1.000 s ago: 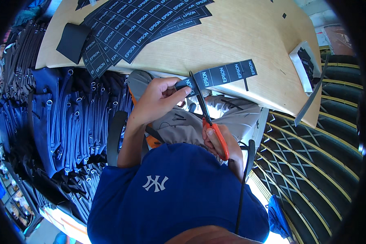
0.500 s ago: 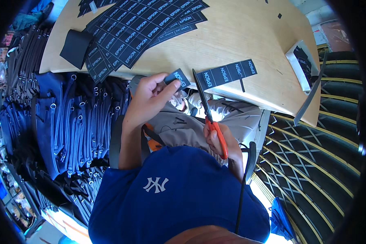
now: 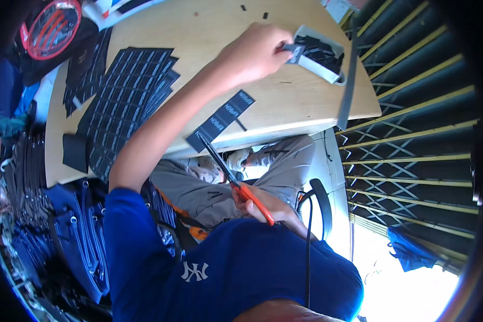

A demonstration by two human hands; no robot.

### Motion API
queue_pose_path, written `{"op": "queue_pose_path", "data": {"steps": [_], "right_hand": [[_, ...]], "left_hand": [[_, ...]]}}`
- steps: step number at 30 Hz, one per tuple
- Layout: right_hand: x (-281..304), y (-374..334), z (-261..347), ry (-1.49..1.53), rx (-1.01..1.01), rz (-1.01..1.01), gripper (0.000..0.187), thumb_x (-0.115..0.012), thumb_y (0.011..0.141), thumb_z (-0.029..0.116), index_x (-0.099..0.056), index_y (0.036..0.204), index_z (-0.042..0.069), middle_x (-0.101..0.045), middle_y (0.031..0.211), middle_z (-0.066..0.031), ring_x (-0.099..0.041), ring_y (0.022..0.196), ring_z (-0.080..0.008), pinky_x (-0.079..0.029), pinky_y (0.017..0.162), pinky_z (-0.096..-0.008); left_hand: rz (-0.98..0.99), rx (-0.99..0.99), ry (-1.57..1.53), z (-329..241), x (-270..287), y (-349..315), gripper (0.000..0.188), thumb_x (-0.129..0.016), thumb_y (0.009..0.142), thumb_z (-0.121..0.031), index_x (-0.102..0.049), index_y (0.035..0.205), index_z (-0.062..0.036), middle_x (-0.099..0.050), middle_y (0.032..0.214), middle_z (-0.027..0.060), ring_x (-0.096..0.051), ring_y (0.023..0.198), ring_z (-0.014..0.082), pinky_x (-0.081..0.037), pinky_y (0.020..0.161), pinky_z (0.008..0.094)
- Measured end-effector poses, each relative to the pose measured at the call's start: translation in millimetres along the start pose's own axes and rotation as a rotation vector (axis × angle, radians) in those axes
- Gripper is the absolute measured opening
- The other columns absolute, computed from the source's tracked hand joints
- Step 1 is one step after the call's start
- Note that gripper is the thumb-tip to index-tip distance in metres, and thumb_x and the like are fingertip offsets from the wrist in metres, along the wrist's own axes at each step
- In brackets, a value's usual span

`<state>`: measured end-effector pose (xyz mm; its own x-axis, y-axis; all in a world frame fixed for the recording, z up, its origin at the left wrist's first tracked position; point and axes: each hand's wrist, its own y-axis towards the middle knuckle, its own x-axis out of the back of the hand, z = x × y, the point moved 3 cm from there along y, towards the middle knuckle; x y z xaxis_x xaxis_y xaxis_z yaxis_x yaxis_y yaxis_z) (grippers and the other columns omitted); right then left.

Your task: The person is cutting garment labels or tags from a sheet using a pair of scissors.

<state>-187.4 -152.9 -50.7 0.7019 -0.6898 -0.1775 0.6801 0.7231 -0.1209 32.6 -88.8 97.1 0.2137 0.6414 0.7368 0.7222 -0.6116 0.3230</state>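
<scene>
My left hand (image 3: 260, 51), its arm stretched across the table, pinches a small black label (image 3: 293, 53) with pale print at the edge of a white open box (image 3: 322, 72). Dark cut pieces (image 3: 322, 51) fill that box. In my right hand (image 3: 271, 203) are scissors (image 3: 254, 202) with orange handles, held low in front of my shirt. Their long dark blades point up toward the near end of a black label strip (image 3: 221, 121) lying at the table's front edge. Whether the blades touch the strip, I cannot tell.
Overlapping printed black sheets (image 3: 126, 86) cover the table's left side, with a dark folded piece (image 3: 76, 152) beside them. A grey strip (image 3: 349, 80) hangs over the right edge. Blue straps with metal rings (image 3: 80, 236) hang at left; a folding metal gate (image 3: 413, 139) stands at right.
My left hand has carried the small label from near the scissors out to the white box at the right. My right hand still holds the scissors. The whole view has turned.
</scene>
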Motion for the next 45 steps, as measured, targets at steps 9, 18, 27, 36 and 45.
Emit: {"op": "queue_pose_path", "data": {"steps": [9,18,27,36,45], "right_hand": [[11.5,-36.7,0.3,-0.063,0.119,-0.035,0.060,-0.034,0.089,0.062,-0.044,0.085,0.003,-0.043,0.071,-0.0051,-0.044,0.063,-0.0150,-0.037,0.057,-0.0285],[40.7,-46.6,-9.5,0.170,0.008,-0.108,0.078,-0.043,0.074,0.078,-0.041,0.094,0.002,-0.036,0.067,0.0022,-0.033,0.057,-0.0061,-0.027,0.051,-0.0219],[46.4,-20.6,-1.7,0.157,-0.092,0.033,0.078,-0.043,0.075,0.077,-0.041,0.096,0.002,-0.033,0.069,0.0026,-0.032,0.059,-0.0068,-0.028,0.052,-0.0230],[30.0,-23.5,-13.8,0.133,-0.190,0.033,0.077,-0.051,0.073,0.075,-0.040,0.098,0.002,-0.028,0.067,0.0048,-0.026,0.055,-0.0031,-0.021,0.046,-0.0194],[31.2,-17.6,-10.7,-0.090,-0.182,0.099,0.072,-0.034,0.081,0.073,-0.048,0.093,0.003,-0.043,0.064,-0.0028,-0.043,0.059,-0.0159,-0.035,0.056,-0.0309]], "left_hand": [[-0.018,0.069,0.305,53.5,-65.4,116.7,0.034,-0.070,0.077,-0.026,-0.064,0.099,-0.0006,-0.066,0.093,0.0175,-0.065,0.084,0.0292,-0.051,0.074,0.0352],[-0.024,0.464,0.144,53.9,49.1,-122.5,0.032,-0.066,0.083,-0.032,-0.061,0.073,-0.0023,-0.058,0.062,0.0082,-0.057,0.056,0.0129,-0.046,0.054,0.0268],[-0.522,1.102,-0.759,17.4,-45.8,-251.1,0.028,-0.063,0.088,-0.028,-0.062,0.087,0.0006,-0.060,0.073,0.0040,-0.056,0.062,0.0077,-0.046,0.055,0.0194],[-0.689,0.923,-0.935,27.7,-57.8,-251.4,0.018,-0.058,0.090,-0.015,-0.057,0.079,-0.0010,-0.064,0.077,0.0099,-0.062,0.066,0.0118,-0.049,0.056,0.0217],[-0.751,0.724,-1.012,23.8,-54.0,-242.5,0.020,-0.056,0.090,-0.006,-0.048,0.072,-0.0030,-0.064,0.081,0.0115,-0.063,0.068,0.0118,-0.050,0.054,0.0222]]}}
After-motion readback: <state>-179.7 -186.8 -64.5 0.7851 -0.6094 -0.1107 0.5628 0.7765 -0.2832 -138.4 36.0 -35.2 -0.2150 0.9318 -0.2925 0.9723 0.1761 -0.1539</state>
